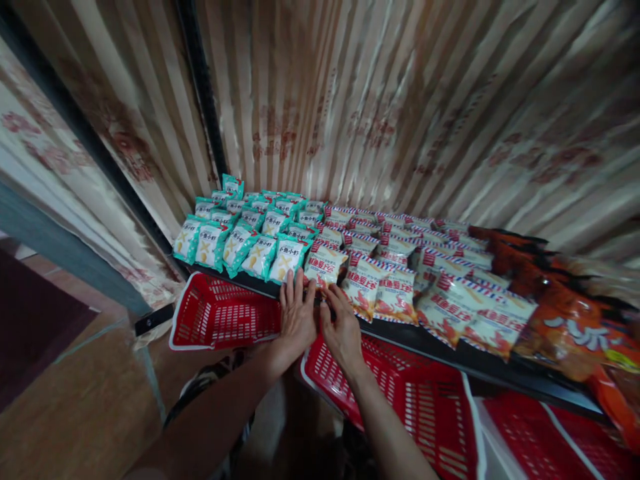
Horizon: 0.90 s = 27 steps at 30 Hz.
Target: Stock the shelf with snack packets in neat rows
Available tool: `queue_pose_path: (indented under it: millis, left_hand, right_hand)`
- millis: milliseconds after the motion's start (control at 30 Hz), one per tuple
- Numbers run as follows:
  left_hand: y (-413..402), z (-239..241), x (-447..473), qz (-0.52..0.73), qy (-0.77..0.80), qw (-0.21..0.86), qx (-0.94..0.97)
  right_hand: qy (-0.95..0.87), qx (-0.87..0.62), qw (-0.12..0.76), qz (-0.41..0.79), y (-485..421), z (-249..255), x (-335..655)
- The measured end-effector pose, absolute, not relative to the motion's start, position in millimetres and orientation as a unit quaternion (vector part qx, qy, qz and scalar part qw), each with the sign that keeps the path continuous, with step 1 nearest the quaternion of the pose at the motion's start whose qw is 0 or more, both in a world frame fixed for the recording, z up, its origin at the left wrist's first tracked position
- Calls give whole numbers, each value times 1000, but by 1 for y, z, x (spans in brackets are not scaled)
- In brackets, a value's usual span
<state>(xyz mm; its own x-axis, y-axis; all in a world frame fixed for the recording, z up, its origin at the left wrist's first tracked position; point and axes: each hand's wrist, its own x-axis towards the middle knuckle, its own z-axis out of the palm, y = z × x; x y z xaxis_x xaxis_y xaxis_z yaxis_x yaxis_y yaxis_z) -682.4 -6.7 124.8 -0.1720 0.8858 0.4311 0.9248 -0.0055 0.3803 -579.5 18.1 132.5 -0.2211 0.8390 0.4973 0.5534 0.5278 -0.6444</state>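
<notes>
My left hand point(299, 312) lies with fingers stretched out over the shelf's front edge, against the bottom of a teal snack bag point(289, 258). Its thumb reaches the lower left corner of a cream snack bag with red print point(324, 264). My right hand point(343, 328) has bent fingers closed at that cream bag's lower edge, its thumb below; the fingertips are partly hidden. The cream bag stands leaning back in the front row, between the teal bags and more cream bags point(364, 283).
A dark shelf point(400, 333) carries rows of bags, with orange snack bags point(560, 320) at the right. Below hang red baskets with white rims, one at left point(200, 310), one in the middle point(425, 413), another at right point(530, 427). A patterned curtain point(350, 100) hangs behind.
</notes>
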Motion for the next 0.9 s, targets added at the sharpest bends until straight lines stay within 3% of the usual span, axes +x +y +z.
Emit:
queue_pose_path:
  millis: [900]
  left_hand:
    - [27,123,-668,-265,-699,139,-650]
  right_hand:
    - [-750,-456,409,249,39,148,-586]
